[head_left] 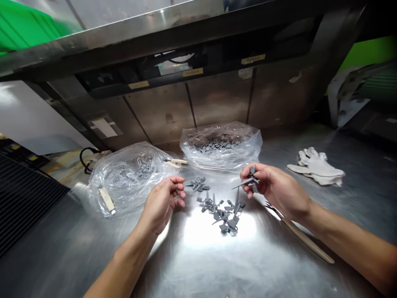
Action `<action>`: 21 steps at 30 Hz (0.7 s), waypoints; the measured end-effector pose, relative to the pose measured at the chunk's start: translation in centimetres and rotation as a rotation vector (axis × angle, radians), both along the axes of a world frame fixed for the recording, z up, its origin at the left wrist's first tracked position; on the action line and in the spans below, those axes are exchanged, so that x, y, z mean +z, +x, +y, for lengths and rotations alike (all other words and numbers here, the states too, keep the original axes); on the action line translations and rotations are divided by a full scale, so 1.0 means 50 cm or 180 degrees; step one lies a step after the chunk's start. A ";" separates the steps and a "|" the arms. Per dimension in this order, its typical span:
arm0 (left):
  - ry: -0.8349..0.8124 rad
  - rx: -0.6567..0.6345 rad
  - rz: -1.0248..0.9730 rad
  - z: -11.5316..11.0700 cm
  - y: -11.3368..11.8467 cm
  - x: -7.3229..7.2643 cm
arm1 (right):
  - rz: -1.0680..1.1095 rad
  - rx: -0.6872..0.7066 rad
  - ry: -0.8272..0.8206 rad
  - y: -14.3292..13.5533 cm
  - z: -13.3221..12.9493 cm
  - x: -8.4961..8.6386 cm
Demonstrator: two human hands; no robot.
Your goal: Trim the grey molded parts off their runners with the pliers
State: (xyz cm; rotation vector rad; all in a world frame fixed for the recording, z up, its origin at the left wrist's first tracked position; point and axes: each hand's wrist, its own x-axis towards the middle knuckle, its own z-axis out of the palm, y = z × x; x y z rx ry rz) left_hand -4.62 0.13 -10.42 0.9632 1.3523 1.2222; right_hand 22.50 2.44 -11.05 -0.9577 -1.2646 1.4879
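My right hand [273,186] is closed on a grey plastic part [248,182] with a long thin spike that points left. To the left, my left hand [166,200] has its fingers curled beside a small group of grey parts [198,184]; whether anything is between them is hidden. A loose pile of similar grey pieces [223,215] lies on the metal table between my hands. Behind them stands a clear bag [220,147] full of small grey parts. Another clear bag [124,178] with grey parts lies at the left.
Pliers with beige handles [307,240] lie under my right forearm. White gloves [321,167] rest at the right. Beige-handled cutters [176,162] lie by the left bag, which carries a beige object [107,200]. A metal panel [217,97] rises behind the bags.
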 end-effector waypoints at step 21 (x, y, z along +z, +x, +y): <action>0.1269 -0.1063 0.2642 0.038 0.013 -0.046 | -0.3115 0.0195 0.3315 0.028 0.013 -0.030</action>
